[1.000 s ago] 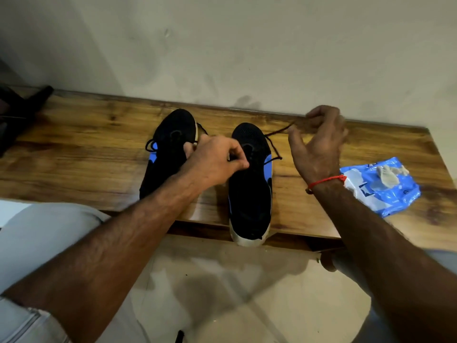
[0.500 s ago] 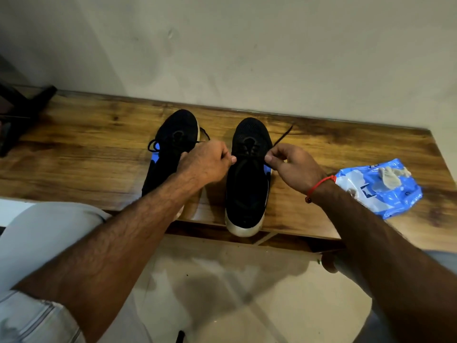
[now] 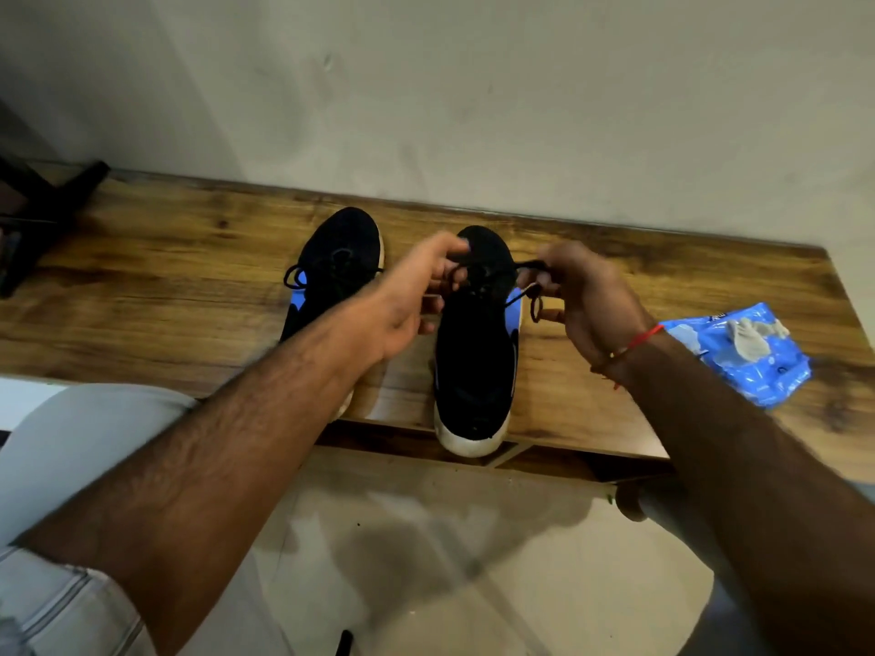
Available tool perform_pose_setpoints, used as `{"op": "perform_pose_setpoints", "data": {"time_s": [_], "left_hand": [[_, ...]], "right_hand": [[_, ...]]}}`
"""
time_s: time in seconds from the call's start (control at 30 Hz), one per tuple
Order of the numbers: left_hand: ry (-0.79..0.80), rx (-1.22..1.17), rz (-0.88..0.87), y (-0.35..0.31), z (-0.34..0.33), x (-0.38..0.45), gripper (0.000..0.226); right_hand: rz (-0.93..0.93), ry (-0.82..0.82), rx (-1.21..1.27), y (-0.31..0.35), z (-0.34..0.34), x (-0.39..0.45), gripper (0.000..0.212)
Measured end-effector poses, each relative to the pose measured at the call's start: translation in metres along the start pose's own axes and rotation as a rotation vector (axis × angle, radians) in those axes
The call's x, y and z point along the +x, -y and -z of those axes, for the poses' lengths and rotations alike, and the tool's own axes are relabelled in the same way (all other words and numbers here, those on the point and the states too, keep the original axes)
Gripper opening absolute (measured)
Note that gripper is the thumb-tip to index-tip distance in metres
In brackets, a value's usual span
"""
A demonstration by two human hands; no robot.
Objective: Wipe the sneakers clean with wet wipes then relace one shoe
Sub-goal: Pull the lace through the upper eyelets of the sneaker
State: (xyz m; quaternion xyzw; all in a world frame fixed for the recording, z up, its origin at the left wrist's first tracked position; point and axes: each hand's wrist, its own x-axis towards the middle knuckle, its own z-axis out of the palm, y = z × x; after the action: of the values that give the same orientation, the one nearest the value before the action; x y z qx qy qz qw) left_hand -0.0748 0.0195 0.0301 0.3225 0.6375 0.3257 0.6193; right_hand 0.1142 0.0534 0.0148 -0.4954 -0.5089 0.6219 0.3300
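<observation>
Two black sneakers with blue sides and white soles stand side by side on a wooden bench point(image 3: 165, 277), toes toward the wall. The left sneaker point(image 3: 336, 262) is laced, and my forearm hides its heel. Over the right sneaker point(image 3: 476, 366) both hands work the black lace point(image 3: 530, 266). My left hand point(image 3: 416, 295) pinches the lace at the shoe's left side. To the right of the shoe, my right hand point(image 3: 587, 300) grips the other lace end, with a small loop hanging below its fingers.
A blue wet-wipes pack point(image 3: 743, 357) lies on the bench at the right, with a used crumpled wipe point(image 3: 753, 336) on top. A dark object point(image 3: 42, 220) sits at the bench's far left. The wall runs close behind the bench. My knees are below the front edge.
My right hand came back from the far pull toward the shoe and now holds the lace just right of the eyelets. My left hand rose over the shoe's tongue area.
</observation>
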Motion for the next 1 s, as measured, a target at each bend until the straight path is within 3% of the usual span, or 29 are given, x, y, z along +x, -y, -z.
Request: {"op": "perform_pose_setpoints", "data": {"time_s": [0.1, 0.2, 0.27, 0.37, 0.47, 0.57, 0.63, 0.77, 1.0], "left_hand": [[-0.028, -0.271, -0.032, -0.006, 0.013, 0.002, 0.046], [-0.130, -0.476, -0.090, -0.011, 0.023, 0.005, 0.061], [-0.278, -0.298, -0.114, -0.011, 0.022, 0.009, 0.084], [-0.522, 0.262, -0.126, -0.005, 0.018, 0.014, 0.106], [-0.437, 0.699, -0.318, 0.003, 0.011, 0.015, 0.095], [-0.186, 0.880, -0.412, 0.020, 0.006, 0.017, 0.072], [-0.138, 0.981, -0.412, 0.031, 0.004, 0.021, 0.068], [-0.183, 0.952, -0.444, 0.041, 0.003, 0.028, 0.067], [-0.205, 0.819, -0.391, 0.040, -0.004, 0.030, 0.059]], "right_hand": [[-0.056, -0.182, 0.382, 0.010, 0.012, 0.005, 0.039], [-0.089, -0.424, 0.479, 0.014, 0.024, 0.009, 0.039], [-0.097, -0.578, 0.200, 0.006, 0.031, 0.016, 0.043], [0.041, -0.739, -0.462, -0.009, 0.028, 0.019, 0.073], [0.261, -0.493, -0.741, -0.017, 0.010, 0.010, 0.062], [0.270, -0.185, -1.058, -0.025, -0.003, 0.005, 0.043], [0.273, -0.084, -1.215, -0.029, -0.008, 0.004, 0.040], [0.297, -0.121, -1.386, -0.031, -0.014, 0.004, 0.039], [0.308, -0.237, -1.453, -0.029, -0.016, 0.004, 0.034]]}}
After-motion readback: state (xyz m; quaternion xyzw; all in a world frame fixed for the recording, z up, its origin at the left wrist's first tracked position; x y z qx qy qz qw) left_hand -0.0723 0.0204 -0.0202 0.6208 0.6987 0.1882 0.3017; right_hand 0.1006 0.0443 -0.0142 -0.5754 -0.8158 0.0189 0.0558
